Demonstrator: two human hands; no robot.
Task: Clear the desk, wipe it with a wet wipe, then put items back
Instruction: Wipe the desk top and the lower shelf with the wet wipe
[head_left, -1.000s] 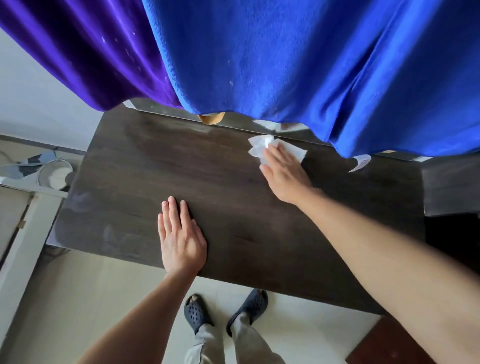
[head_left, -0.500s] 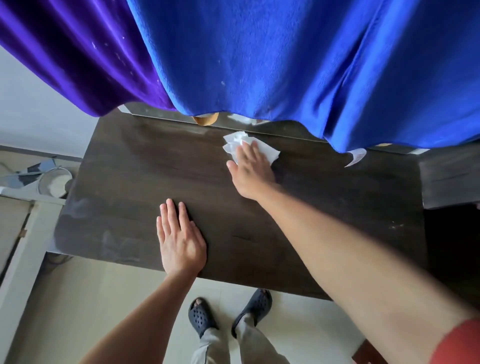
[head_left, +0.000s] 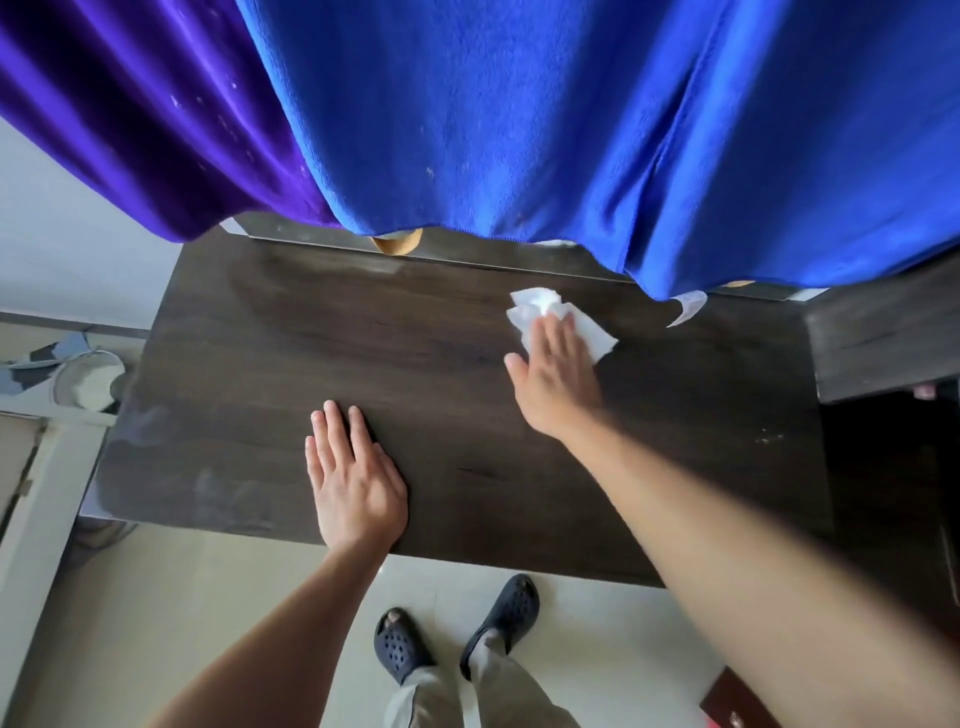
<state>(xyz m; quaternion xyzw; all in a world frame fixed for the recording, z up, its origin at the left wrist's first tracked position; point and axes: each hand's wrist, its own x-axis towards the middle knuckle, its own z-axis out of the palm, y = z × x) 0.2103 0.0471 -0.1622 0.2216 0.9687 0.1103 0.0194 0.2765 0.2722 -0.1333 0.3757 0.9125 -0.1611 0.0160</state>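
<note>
A dark wood desk (head_left: 291, 364) fills the middle of the view, its top bare except for my hands and the wipe. A crumpled white wet wipe (head_left: 592, 332) lies near the desk's far edge, right of centre. My right hand (head_left: 556, 379) presses flat on the wipe, fingers extended over it. My left hand (head_left: 353, 483) rests palm down, fingers spread, near the desk's front edge and holds nothing. Faint damp streaks show on the left part of the desktop.
A blue cloth (head_left: 519, 119) and a purple cloth (head_left: 145, 114) hang over the desk's far edge. A second dark surface (head_left: 883, 338) adjoins on the right. A round white container (head_left: 88, 384) sits on the floor at left. My feet in dark clogs (head_left: 452, 639) stand below the front edge.
My right hand slid the wipe left along the far edge, then back to the right. My left hand stayed flat in place.
</note>
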